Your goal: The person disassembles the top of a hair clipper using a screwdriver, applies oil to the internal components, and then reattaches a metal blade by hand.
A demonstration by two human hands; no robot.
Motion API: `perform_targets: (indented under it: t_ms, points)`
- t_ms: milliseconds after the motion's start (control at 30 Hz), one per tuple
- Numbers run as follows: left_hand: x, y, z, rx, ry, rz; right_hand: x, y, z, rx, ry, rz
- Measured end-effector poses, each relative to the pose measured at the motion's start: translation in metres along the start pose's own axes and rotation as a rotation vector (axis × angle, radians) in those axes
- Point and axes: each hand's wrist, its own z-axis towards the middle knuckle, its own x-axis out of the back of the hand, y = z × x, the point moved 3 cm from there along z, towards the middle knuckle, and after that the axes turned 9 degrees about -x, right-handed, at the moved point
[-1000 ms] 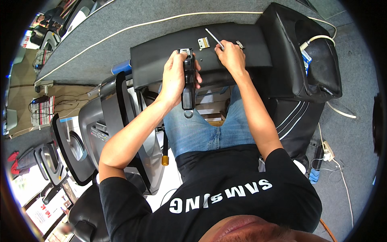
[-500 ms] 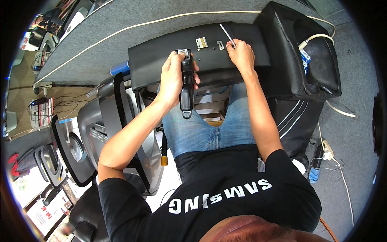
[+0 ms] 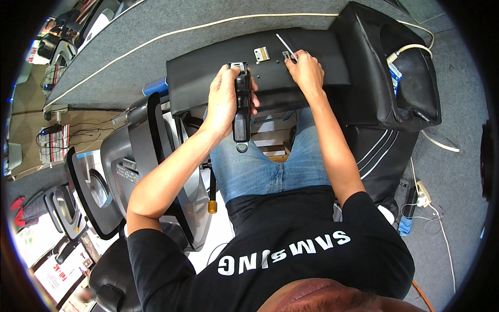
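My left hand (image 3: 222, 101) is wrapped round a black hair clipper (image 3: 241, 125), held upright with its metal end away from me and its hanging loop toward me. My right hand (image 3: 307, 75) grips a slim silver rod-like tool (image 3: 285, 44), whose other end is hidden in the palm. That hand's thumb and fingertips are at a small slotted metal plate (image 3: 286, 54) on the black padded surface (image 3: 197, 78); whether they pinch it, I cannot tell. A silver and gold clipper blade (image 3: 261, 54) lies to its left, with tiny screws (image 3: 258, 76) close by.
A black padded armrest-like block (image 3: 364, 67) stands on the right, with a white cable (image 3: 413, 47) and a blue packet (image 3: 395, 80) in its hollow. Grey moulded chairs (image 3: 117, 156) crowd the left. A long white cord (image 3: 208, 24) crosses the grey carpet beyond.
My right hand has shifted slightly left and come down to the small slotted plate, the silver tool tilting further left. My left hand keeps the clipper nearly still.
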Motion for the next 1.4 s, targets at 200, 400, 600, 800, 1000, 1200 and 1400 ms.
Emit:
perform_targets:
  t_ms: [200,400,600,800,1000,1200,1400]
  points:
    - [0.0,0.001,0.0,-0.004,-0.003,0.007,-0.007,0.001,0.005,-0.023,-0.005,0.015]
    - [0.0,-0.001,0.0,0.006,0.001,0.01,-0.013,0.006,0.008,-0.034,0.022,0.084]
    - [-0.001,0.0,0.0,0.012,-0.002,0.005,-0.013,0.007,0.01,-0.065,-0.009,0.138]
    - [0.0,-0.002,0.0,0.008,-0.005,0.0,-0.013,0.007,0.01,-0.001,0.005,0.134]
    - [0.0,-0.001,0.0,0.009,-0.004,0.004,-0.005,0.009,0.007,0.137,0.242,0.318]
    - [-0.002,0.0,-0.001,0.006,-0.004,0.003,0.007,0.011,0.007,-0.028,0.023,0.569]
    - [-0.002,0.0,-0.001,0.003,-0.004,0.012,0.001,0.018,0.003,-0.079,-0.185,0.71]
